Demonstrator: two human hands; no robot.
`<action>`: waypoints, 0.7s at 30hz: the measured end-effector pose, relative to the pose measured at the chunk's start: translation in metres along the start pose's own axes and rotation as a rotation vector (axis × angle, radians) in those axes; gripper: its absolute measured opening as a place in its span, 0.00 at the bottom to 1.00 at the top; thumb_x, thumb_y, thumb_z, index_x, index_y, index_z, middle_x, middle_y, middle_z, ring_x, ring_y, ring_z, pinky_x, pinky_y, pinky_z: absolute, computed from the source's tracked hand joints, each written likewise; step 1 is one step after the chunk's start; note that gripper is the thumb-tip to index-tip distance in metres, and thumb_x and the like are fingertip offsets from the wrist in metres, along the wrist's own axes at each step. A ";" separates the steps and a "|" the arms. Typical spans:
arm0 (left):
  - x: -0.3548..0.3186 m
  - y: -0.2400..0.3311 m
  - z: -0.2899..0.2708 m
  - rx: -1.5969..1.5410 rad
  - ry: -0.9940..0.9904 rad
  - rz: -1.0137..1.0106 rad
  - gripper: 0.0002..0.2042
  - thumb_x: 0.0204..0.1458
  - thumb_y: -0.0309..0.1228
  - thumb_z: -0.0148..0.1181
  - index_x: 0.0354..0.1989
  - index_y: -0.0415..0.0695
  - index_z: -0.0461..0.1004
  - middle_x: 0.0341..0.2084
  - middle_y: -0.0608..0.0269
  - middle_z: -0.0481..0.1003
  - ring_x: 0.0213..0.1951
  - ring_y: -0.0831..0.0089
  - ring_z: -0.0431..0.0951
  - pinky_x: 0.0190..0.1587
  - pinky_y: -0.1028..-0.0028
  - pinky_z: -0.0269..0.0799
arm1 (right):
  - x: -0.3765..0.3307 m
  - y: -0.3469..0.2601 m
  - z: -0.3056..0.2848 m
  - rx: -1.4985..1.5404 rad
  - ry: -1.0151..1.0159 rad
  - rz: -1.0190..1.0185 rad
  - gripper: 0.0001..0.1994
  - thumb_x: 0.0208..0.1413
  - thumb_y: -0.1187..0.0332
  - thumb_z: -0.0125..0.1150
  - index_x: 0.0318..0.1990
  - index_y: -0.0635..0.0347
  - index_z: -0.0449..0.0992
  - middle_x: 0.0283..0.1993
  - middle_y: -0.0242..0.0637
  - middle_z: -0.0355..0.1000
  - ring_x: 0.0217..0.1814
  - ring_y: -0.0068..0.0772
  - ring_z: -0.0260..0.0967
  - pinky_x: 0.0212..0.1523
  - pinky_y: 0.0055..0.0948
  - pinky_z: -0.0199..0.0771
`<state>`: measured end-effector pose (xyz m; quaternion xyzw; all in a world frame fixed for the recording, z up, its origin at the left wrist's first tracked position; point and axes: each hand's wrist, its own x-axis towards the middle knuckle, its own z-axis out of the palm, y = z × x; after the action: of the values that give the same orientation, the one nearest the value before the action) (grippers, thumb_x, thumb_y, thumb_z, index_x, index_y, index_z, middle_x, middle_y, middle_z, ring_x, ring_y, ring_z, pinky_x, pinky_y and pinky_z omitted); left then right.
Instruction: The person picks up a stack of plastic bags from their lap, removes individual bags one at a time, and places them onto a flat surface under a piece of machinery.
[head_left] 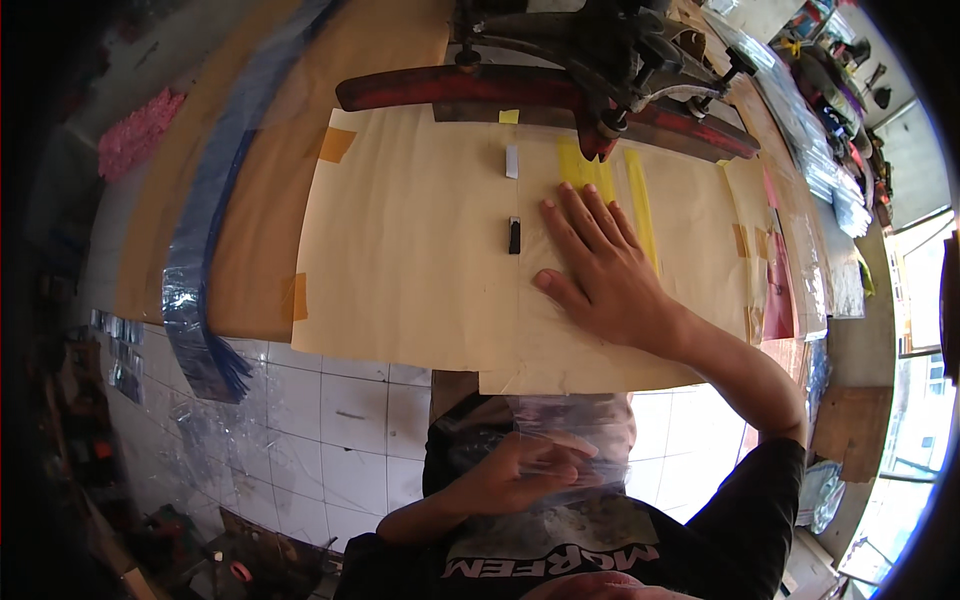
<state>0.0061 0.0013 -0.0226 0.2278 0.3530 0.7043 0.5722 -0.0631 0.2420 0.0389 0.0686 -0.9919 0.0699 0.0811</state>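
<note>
My right hand (605,270) lies palm down with fingers stretched out on a cream paper sheet (400,250), over what looks like thin clear film. Its fingertips touch the lower end of a yellow strip (580,165); a second yellow strip (642,205) runs beside the hand. Close to my body, below the table edge, my left hand (530,465) has its fingers closed on clear plastic film (570,415), which hangs over my lap. Left of my right hand are a small black piece (514,236) and a small white piece (511,161) on the paper.
A dark machine (600,45) with a long red bar (450,88) spans the table's far side. Blue-edged clear plastic strips (205,250) drape over the left edge. Orange tape (336,145) holds the paper. Stacked clear plastic (800,130) lies far right; tiled floor (345,415) shows below.
</note>
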 end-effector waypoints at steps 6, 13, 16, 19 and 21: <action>0.000 0.003 0.001 -0.051 0.032 -0.007 0.16 0.58 0.14 0.50 0.55 0.33 0.64 0.49 0.51 0.71 0.54 0.49 0.74 0.61 0.56 0.67 | 0.005 0.001 0.004 0.010 0.031 0.001 0.33 0.63 0.49 0.45 0.67 0.67 0.56 0.71 0.58 0.48 0.75 0.61 0.40 0.72 0.52 0.38; 0.004 0.002 -0.004 -0.044 0.007 -0.026 0.17 0.57 0.13 0.49 0.55 0.33 0.62 0.51 0.49 0.69 0.54 0.46 0.74 0.62 0.52 0.66 | 0.011 0.006 0.007 0.008 0.073 0.014 0.33 0.63 0.49 0.46 0.66 0.67 0.57 0.70 0.57 0.51 0.74 0.60 0.43 0.72 0.51 0.39; 0.004 0.003 -0.005 -0.067 0.022 -0.010 0.18 0.57 0.13 0.49 0.56 0.34 0.61 0.51 0.49 0.69 0.54 0.46 0.74 0.61 0.51 0.66 | 0.012 0.006 0.007 0.018 0.068 0.023 0.33 0.62 0.49 0.46 0.66 0.67 0.57 0.70 0.57 0.51 0.74 0.60 0.42 0.72 0.50 0.39; 0.005 -0.002 -0.009 -0.027 -0.018 0.017 0.19 0.57 0.13 0.49 0.58 0.36 0.60 0.52 0.48 0.68 0.54 0.45 0.73 0.61 0.51 0.67 | 0.014 0.006 0.007 0.028 0.068 0.024 0.33 0.62 0.49 0.46 0.66 0.66 0.57 0.70 0.58 0.50 0.74 0.60 0.42 0.72 0.50 0.39; 0.005 -0.003 -0.007 -0.061 -0.007 0.045 0.19 0.57 0.13 0.49 0.58 0.37 0.60 0.52 0.48 0.68 0.54 0.45 0.73 0.61 0.51 0.67 | 0.015 0.006 0.007 0.030 0.069 0.024 0.33 0.62 0.49 0.46 0.66 0.67 0.57 0.70 0.58 0.50 0.74 0.60 0.42 0.72 0.50 0.39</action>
<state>0.0016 0.0045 -0.0301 0.2206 0.3244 0.7265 0.5642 -0.0795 0.2453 0.0339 0.0556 -0.9881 0.0879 0.1134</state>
